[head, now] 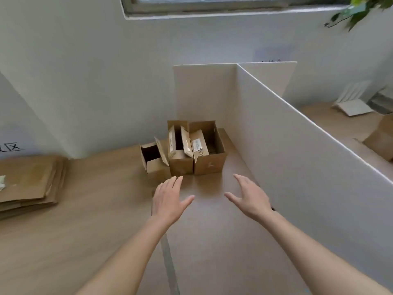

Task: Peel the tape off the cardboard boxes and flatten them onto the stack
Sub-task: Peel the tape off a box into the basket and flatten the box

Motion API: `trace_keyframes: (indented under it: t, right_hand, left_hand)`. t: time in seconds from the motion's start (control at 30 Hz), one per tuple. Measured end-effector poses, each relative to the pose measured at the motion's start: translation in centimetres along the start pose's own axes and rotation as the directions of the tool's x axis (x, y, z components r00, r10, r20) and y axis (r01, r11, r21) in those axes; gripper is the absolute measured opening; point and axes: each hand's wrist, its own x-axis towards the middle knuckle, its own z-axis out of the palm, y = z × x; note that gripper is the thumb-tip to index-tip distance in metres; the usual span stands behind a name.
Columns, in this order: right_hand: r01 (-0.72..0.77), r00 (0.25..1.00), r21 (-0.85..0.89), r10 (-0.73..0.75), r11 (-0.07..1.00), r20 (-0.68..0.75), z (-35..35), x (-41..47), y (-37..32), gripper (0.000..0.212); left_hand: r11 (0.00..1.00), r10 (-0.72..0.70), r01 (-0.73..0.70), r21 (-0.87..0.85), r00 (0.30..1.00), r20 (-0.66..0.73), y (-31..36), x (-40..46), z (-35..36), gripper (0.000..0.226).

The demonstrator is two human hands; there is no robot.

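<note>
Three open brown cardboard boxes stand side by side at the far end of the wooden table: a small one (156,165) on the left, a taller middle one (180,162), and a wider right one (209,161) with a labelled flap folded in. My left hand (169,198) reaches out just short of the middle box, fingers straight, holding nothing. My right hand (249,198) is stretched forward below the right box, palm turned inward, fingers straight and empty. A stack of flattened cardboard (29,184) lies at the table's left edge.
A white partition board (297,150) runs along the table's right side and behind the boxes. Beyond it lie another cardboard box (380,141) and white sheets (353,107). A grey seam (170,262) crosses the table (102,209). Wall and window are ahead.
</note>
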Motion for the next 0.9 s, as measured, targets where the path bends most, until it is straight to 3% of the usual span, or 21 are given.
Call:
trace_keyframes:
  t: [0.2, 0.4, 0.63, 0.77, 0.9]
  right_hand:
    - [-0.019, 0.998, 0.119, 0.012, 0.993, 0.059, 7.3, 12.2, 4.6, 0.089]
    - [-0.089, 0.996, 0.392, 0.091, 0.916, 0.013, 12.4, 19.8, 5.6, 0.101]
    - [-0.115, 0.992, 0.65, 0.124, 0.751, 0.032, 14.1, 22.9, 7.3, 0.114]
    - [-0.036, 0.999, 0.659, 0.013, 0.751, 0.04, 12.9, 23.0, 7.9, 0.082]
    - [0.014, 1.0, 0.658, -0.009, 0.753, -0.01, 11.5, 19.8, 8.0, 0.074]
  left_hand:
    - [0.99, -0.11, 0.114, -0.084, 0.993, 0.051, 1.4, 9.7, 10.3, 0.086]
    - [0.944, -0.26, 0.265, -0.198, 0.964, 0.049, 1.1, 15.3, 16.1, 0.092]
    - [0.897, -0.239, 0.218, -0.385, 0.971, -0.009, 2.6, 18.4, 17.4, 0.083]
    - [0.805, -0.297, 0.248, -0.54, 0.955, -0.005, 3.9, 18.7, 17.4, 0.079]
    - [0.74, -0.288, 0.204, -0.64, 0.957, -0.028, 4.9, 15.8, 16.9, 0.081]
